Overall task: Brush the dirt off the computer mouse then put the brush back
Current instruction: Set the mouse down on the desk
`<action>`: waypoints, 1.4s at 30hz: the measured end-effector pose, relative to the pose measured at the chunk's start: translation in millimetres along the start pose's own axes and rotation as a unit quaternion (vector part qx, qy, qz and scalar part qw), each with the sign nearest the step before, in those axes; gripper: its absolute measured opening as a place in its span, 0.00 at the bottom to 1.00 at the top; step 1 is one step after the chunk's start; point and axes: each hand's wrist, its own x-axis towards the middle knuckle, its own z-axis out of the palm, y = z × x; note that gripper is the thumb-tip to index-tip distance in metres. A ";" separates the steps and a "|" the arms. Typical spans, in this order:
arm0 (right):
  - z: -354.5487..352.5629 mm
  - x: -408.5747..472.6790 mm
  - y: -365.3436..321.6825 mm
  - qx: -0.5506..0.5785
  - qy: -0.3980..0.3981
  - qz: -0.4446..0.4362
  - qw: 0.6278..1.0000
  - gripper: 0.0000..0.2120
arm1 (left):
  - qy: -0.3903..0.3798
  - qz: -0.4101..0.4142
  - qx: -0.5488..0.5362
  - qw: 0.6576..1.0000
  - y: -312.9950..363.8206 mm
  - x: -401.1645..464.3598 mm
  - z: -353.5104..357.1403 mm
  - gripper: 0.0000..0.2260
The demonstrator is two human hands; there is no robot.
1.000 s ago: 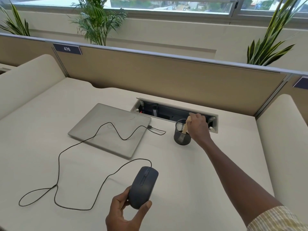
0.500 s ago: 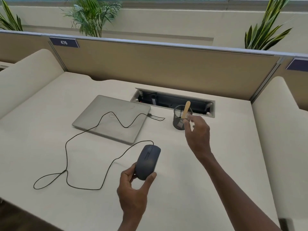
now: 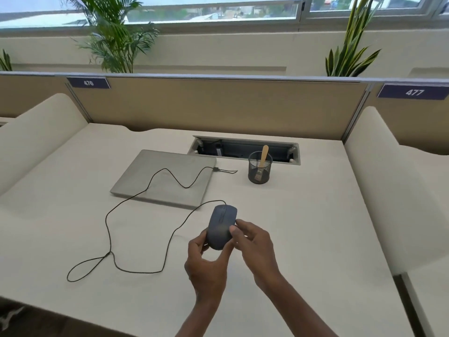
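Mouse (image 3: 221, 227) held just above desk, left hand (image 3: 206, 268) curled round its rear, right hand (image 3: 255, 249) thumb and forefinger pinching its right edge, brush (image 3: 263, 154) upright in mesh cup (image 3: 260, 173) well apart; risk: turning it could tug the looped cable (image 3: 109, 229) draped over the laptop (image 3: 165, 178), loosening the grip.

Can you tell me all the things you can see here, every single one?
Desk: one, cream, in the middle.
Laptop: one, silver, closed on desk.
Mouse: one, dark grey, held above desk.
Cable: one, black, looping across desk and laptop.
Mesh cup: one, black, back of desk.
Brush: one, wooden handle, standing in cup.
Number signs: two, blue, on partition.
Plants: three, green, behind partition.
Left hand: one, grips mouse from below.
Right hand: one, pinches mouse's right edge.
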 end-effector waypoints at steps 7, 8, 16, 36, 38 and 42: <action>17.3 -19.3 5.7 0.076 0.012 -0.005 0.997 0.19 | -0.033 0.004 -0.015 0.999 -4.6 -2.1 -18.5 0.28; 18.4 -21.2 5.5 0.080 0.012 -0.008 0.997 0.19 | -0.039 0.009 -0.019 0.999 -5.5 -1.7 -20.5 0.28; 12.4 -19.1 10.3 0.059 0.013 -0.033 0.998 0.18 | -0.207 0.010 -0.044 0.977 -17.9 12.4 -31.8 0.27; 13.0 23.3 83.7 -0.044 0.024 0.058 0.997 0.19 | -0.294 -0.167 -0.008 0.941 -66.1 43.5 -5.0 0.14; 15.2 26.9 87.7 -0.058 0.020 0.060 0.996 0.19 | -0.305 -0.177 -0.005 0.936 -71.8 46.0 -4.4 0.14; 15.9 33.3 92.8 -0.088 0.018 0.064 0.994 0.17 | -0.319 -0.164 0.015 0.933 -75.4 48.9 -3.6 0.14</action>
